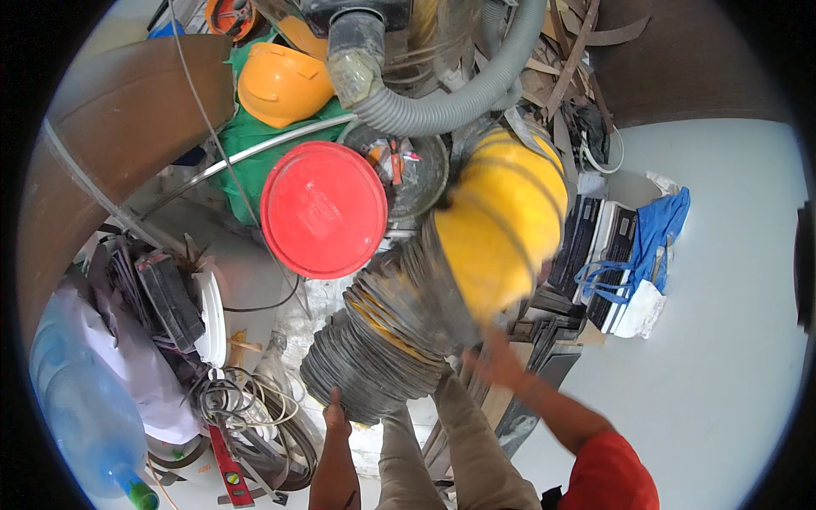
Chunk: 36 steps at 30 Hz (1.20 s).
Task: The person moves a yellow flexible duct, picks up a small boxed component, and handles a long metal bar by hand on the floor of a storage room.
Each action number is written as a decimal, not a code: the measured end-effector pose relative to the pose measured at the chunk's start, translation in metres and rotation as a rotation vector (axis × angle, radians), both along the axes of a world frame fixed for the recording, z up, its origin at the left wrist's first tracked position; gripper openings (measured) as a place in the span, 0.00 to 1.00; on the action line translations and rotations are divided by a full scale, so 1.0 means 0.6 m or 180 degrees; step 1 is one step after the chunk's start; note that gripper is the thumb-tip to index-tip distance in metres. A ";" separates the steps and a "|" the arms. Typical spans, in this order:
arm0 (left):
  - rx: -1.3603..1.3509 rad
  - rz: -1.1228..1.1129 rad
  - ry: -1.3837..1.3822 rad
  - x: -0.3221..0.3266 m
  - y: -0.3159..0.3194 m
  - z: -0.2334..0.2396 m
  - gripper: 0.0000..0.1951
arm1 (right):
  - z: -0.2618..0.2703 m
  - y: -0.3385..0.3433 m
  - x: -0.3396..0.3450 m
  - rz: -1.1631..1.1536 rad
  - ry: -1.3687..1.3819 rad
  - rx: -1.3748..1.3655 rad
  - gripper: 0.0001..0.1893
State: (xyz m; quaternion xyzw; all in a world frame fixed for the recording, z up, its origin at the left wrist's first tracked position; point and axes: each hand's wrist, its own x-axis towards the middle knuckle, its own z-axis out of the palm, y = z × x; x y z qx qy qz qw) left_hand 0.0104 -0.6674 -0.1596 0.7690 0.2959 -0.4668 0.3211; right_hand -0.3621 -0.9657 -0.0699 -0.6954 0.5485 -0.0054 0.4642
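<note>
A flexible ventilation duct [503, 223], yellow with dark spiral ribs, runs diagonally across the middle. Its near part [376, 357] is bunched into tight, dusty grey folds, while the far part is stretched out and blurred. My left hand [336, 415] grips the near end, with the thumb up against the folds. Along the duct's right underside is my right hand [500, 364], blurred, its fingers spread close to the ribs; contact there is not clear. Beyond the duct, its far end is hidden among hoses and scrap.
A red round lid [324, 210] sits left of the duct, near a dark basin [424, 185]. A grey corrugated hose [440, 115] arches overhead beside a yellow hard hat [284, 86]. Cables [223, 395], a red spirit level [231, 465] and a water bottle [89, 401] lie left.
</note>
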 end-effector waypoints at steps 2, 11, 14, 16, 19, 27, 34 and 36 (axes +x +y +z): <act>0.0103 -0.0076 -0.0083 0.006 -0.002 0.001 0.46 | 0.052 0.052 0.021 0.0410 0.0181 0.0810 0.41; 0.0003 -0.0074 0.0124 0.022 0.048 -0.001 0.47 | -0.059 -0.382 -0.185 -0.1527 0.0712 -0.2399 0.30; -0.0406 -0.0055 0.0135 0.000 0.036 0.001 0.40 | -0.159 -0.399 -0.190 -0.1936 0.1148 -0.0229 0.41; -0.0123 0.0052 0.0081 -0.008 0.025 0.005 0.38 | -0.163 -0.313 -0.182 -0.1454 0.1146 0.0197 0.38; -0.0274 -0.0090 0.0189 -0.014 0.010 0.008 0.42 | -0.103 -0.133 -0.103 -0.0147 0.0936 -0.0027 0.34; -0.0441 0.0066 0.0085 0.025 0.031 0.010 0.43 | 0.100 -0.009 -0.026 0.0836 0.0209 0.0733 0.30; -0.0334 0.0090 0.0287 0.027 0.062 -0.003 0.49 | -0.083 -0.360 -0.140 -0.2308 0.0531 -0.0721 0.29; -0.0074 -0.0114 0.0108 0.020 0.050 -0.013 0.48 | -0.116 -0.294 -0.099 -0.1645 0.0882 -0.0786 0.30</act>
